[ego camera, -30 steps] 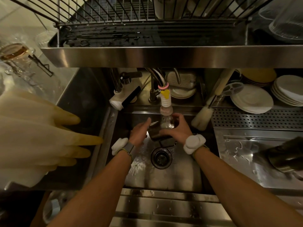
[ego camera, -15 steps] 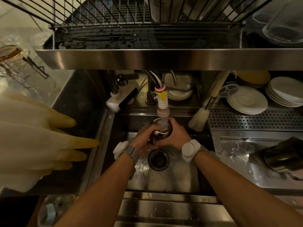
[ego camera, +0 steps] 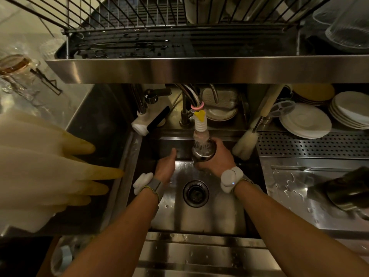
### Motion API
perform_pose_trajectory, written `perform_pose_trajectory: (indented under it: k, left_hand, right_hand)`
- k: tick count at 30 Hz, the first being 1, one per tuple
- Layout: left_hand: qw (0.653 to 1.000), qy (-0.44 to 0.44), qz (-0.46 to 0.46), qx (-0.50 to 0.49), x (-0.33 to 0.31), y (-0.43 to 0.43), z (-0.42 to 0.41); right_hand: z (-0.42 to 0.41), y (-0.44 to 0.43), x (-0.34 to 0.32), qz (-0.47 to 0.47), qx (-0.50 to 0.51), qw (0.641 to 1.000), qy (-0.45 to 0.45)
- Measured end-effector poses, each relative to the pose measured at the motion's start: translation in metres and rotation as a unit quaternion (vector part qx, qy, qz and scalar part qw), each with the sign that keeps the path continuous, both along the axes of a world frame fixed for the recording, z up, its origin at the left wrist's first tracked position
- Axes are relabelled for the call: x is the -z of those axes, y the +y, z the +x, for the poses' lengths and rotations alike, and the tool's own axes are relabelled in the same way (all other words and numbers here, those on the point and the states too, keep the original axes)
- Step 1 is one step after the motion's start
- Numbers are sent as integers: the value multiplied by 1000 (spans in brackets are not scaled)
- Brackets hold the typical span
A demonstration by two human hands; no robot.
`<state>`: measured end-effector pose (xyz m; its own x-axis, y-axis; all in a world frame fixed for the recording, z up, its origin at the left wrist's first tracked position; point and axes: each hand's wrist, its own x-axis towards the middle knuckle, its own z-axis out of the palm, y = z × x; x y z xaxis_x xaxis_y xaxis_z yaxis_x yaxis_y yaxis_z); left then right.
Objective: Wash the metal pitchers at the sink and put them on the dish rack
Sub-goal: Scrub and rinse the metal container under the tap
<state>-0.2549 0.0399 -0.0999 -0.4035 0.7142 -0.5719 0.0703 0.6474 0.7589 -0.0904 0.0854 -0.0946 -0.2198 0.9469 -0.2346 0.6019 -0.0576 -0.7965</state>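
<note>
A small metal pitcher (ego camera: 204,152) sits upright under the running tap nozzle (ego camera: 200,128), with water pouring into it. My right hand (ego camera: 218,159) grips the pitcher from the right side, over the sink basin (ego camera: 199,214). My left hand (ego camera: 166,164) hovers to the left of the pitcher with fingers straight, holding nothing. A second dark metal pitcher (ego camera: 347,191) lies on its side on the wet drainboard at the right. The wire dish rack (ego camera: 169,27) stands on the steel shelf above the sink.
Yellowish rubber gloves (ego camera: 46,168) hang at the left. A bottle brush (ego camera: 246,141) leans at the sink's back right corner. Stacks of white plates (ego camera: 305,120) sit behind a perforated tray (ego camera: 311,144). The drain (ego camera: 196,193) is in the basin's middle. Glasses (ego camera: 347,23) stand upper right.
My left hand has let go of the pitcher and moved left with fingers straightened. My right hand alone keeps the pitcher under the stream.
</note>
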Motion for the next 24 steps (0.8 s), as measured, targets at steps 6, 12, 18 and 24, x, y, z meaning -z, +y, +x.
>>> perform_pose_trajectory:
  k: [6, 12, 18, 24]
  left_hand:
    - [1000, 7, 1, 7, 3, 0, -3]
    - [1000, 7, -4, 10, 7, 0, -7]
    - [1000, 10, -3, 18, 8, 2, -3]
    - [998, 50, 42, -4, -6, 9, 5]
  right_hand:
    - [3, 0, 5, -19, -13, 1000, 11]
    - [-9, 0, -1, -32, -31, 999, 21]
    - [6, -1, -1, -19, 13, 1000, 19]
    - [0, -5, 0, -26, 8, 999, 31]
